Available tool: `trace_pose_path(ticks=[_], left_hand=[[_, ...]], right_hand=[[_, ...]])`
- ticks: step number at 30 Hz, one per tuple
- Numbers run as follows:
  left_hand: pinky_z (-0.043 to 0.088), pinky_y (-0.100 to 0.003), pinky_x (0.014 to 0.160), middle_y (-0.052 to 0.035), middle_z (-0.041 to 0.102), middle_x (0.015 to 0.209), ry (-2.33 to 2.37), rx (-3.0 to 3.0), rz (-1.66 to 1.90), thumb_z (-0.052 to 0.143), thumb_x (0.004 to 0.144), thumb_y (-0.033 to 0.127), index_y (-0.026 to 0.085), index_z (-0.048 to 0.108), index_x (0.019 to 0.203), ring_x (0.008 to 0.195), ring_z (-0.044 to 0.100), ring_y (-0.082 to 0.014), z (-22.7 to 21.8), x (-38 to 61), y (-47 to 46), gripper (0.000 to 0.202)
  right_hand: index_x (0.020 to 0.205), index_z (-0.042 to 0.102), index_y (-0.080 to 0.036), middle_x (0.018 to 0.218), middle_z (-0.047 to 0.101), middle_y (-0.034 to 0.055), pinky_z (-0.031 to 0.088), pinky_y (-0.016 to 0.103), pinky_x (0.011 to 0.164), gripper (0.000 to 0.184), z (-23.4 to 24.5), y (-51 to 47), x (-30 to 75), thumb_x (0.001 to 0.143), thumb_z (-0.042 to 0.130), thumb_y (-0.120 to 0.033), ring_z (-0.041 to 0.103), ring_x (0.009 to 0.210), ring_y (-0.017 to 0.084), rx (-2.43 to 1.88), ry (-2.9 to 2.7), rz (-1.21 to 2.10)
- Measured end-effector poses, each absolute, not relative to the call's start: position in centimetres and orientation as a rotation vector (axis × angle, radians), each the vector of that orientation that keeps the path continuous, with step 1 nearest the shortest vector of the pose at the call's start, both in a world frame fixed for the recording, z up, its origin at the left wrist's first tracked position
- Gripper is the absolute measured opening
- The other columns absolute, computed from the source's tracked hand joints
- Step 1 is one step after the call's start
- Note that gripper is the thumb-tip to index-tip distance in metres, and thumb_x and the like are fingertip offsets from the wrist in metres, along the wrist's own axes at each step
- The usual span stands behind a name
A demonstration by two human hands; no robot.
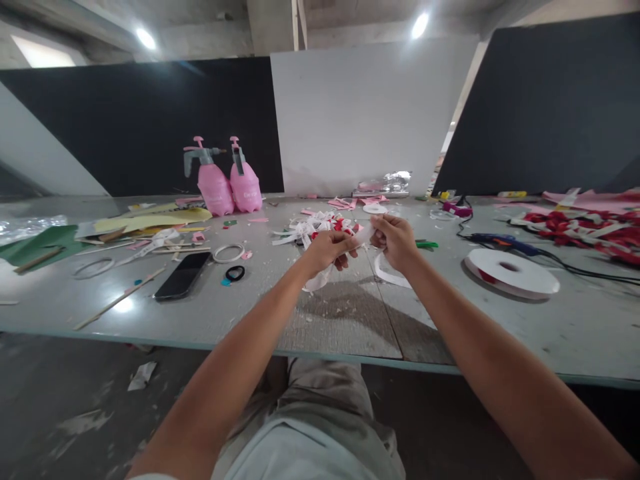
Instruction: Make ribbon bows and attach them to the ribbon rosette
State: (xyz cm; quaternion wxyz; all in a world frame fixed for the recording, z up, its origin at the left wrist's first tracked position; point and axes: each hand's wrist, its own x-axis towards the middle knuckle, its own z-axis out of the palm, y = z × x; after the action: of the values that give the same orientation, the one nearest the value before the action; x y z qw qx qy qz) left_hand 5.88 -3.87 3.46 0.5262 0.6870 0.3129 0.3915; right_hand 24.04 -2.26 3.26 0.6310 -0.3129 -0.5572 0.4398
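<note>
Both my hands are raised over the middle of the grey table (350, 320), fingers pinched on one length of white ribbon (385, 272). My left hand (327, 248) grips one part, and a loop hangs below it. My right hand (395, 239) holds the strip close beside it, with the rest curling down to the table. Just behind my hands lies a pile of cut white and red ribbon pieces (313, 227).
A white ribbon spool (510, 272) and a blue glue gun with its cable (500, 243) lie right. Red and pink ribbon scraps (585, 223) fill the far right. A black phone (183, 275), tape rings, wooden sticks and coloured paper lie left; two pink spray bottles (227, 180) stand behind.
</note>
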Motion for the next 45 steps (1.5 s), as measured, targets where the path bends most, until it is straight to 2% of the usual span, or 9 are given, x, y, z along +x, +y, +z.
trace_pose_path(ticks=[6, 10, 15, 23, 25, 27, 32, 38, 45], left_hand=[[0.029, -0.021, 0.039, -0.0003, 0.055, 0.056, 0.721, 1.669, 0.911, 0.061, 0.083, 0.054, 0.014, 0.063, 0.076, 0.041, 0.044, -0.0063, 3.7, 5.1, -4.7, 0.041], [0.019, -0.02, 0.038, 0.0061, 0.04, 0.049, 0.723, 1.629, 0.965, 0.06, 0.084, 0.051, 0.017, 0.051, 0.067, 0.037, 0.029, -0.0031, 4.2, 4.9, -5.0, 0.039], [0.019, -0.02, 0.04, 0.0084, 0.033, 0.05, 0.746, 1.653, 1.054, 0.067, 0.079, 0.048, 0.017, 0.052, 0.072, 0.039, 0.026, -0.0032, 4.5, 4.5, -4.8, 0.034], [0.031, -0.023, 0.053, 0.0027, 0.046, 0.055, 1.049, 1.949, 1.194, 0.057, 0.084, 0.046, 0.015, 0.056, 0.063, 0.052, 0.041, -0.0088, 4.8, 1.0, -3.0, 0.038], [0.038, -0.024, 0.064, -0.0012, 0.06, 0.072, 1.027, 2.11, 1.182, 0.06, 0.082, 0.046, 0.015, 0.065, 0.074, 0.069, 0.052, -0.0125, 5.2, 1.0, -2.6, 0.032], [0.041, -0.025, 0.07, -0.0043, 0.065, 0.083, 0.888, 2.137, 1.07, 0.056, 0.085, 0.048, 0.016, 0.068, 0.086, 0.078, 0.056, -0.0142, 5.4, 1.8, -2.2, 0.034], [0.036, -0.022, 0.057, -0.0016, 0.058, 0.07, 0.796, 1.959, 1.009, 0.071, 0.075, 0.047, 0.013, 0.066, 0.091, 0.059, 0.047, -0.0088, 4.0, 4.2, -0.9, 0.038], [0.033, -0.022, 0.057, 0.0013, 0.054, 0.066, 0.802, 1.882, 1.049, 0.072, 0.073, 0.048, 0.013, 0.067, 0.089, 0.058, 0.044, -0.008, 2.1, 3.8, -0.8, 0.039], [0.036, -0.023, 0.063, -0.0004, 0.058, 0.071, 0.879, 1.916, 1.014, 0.073, 0.071, 0.049, 0.013, 0.064, 0.077, 0.064, 0.049, -0.0097, 1.1, 2.9, -1.8, 0.037]], right_hand=[[0.055, 0.042, -0.02, 0.048, 0.034, -0.0071, 0.018, 0.022, 0.038, 0.05, 3.5, -2.4, 23.9, 0.064, 0.081, -0.05, 0.026, 0.038, 0.004, -0.68, -1.256, 1.073], [0.055, 0.043, -0.02, 0.047, 0.035, -0.0071, 0.016, 0.022, 0.039, 0.048, 3.7, -2.6, 24.0, 0.066, 0.08, -0.049, 0.024, 0.038, 0.004, -0.663, -1.283, 1.155], [0.057, 0.047, -0.018, 0.047, 0.037, -0.0068, 0.012, 0.022, 0.04, 0.043, 3.8, -3.1, 23.8, 0.069, 0.079, -0.043, 0.023, 0.038, 0.003, -0.627, -1.327, 1.293], [0.079, 0.06, -0.015, 0.05, 0.047, -0.0052, 0.012, 0.022, 0.041, 0.022, 3.0, -3.7, 22.9, 0.071, 0.073, -0.031, 0.024, 0.039, 0.003, -0.642, -1.461, 1.586], [0.085, 0.061, -0.016, 0.052, 0.051, -0.004, 0.016, 0.022, 0.041, 0.023, 2.7, -3.8, 22.5, 0.071, 0.072, -0.029, 0.029, 0.039, 0.004, -0.674, -1.47, 1.575], [0.087, 0.061, -0.016, 0.054, 0.055, -0.0033, 0.019, 0.022, 0.041, 0.024, 2.6, -3.7, 22.4, 0.072, 0.073, -0.03, 0.033, 0.039, 0.005, -0.713, -1.49, 1.539], [0.083, 0.063, -0.015, 0.056, 0.057, -0.0024, 0.023, 0.021, 0.04, 0.026, 2.6, -3.4, 22.8, 0.072, 0.075, -0.035, 0.038, 0.041, 0.005, -0.785, -1.551, 1.401], [0.082, 0.066, -0.015, 0.06, 0.059, -0.0008, 0.032, 0.022, 0.041, 0.03, 2.1, -2.8, 23.0, 0.072, 0.075, -0.042, 0.044, 0.045, 0.007, -0.842, -1.632, 1.346], [0.081, 0.07, -0.015, 0.064, 0.057, -0.0013, 0.036, 0.023, 0.044, 0.031, 1.4, -2.6, 22.7, 0.068, 0.078, -0.043, 0.041, 0.051, 0.007, -0.849, -1.68, 1.307]])
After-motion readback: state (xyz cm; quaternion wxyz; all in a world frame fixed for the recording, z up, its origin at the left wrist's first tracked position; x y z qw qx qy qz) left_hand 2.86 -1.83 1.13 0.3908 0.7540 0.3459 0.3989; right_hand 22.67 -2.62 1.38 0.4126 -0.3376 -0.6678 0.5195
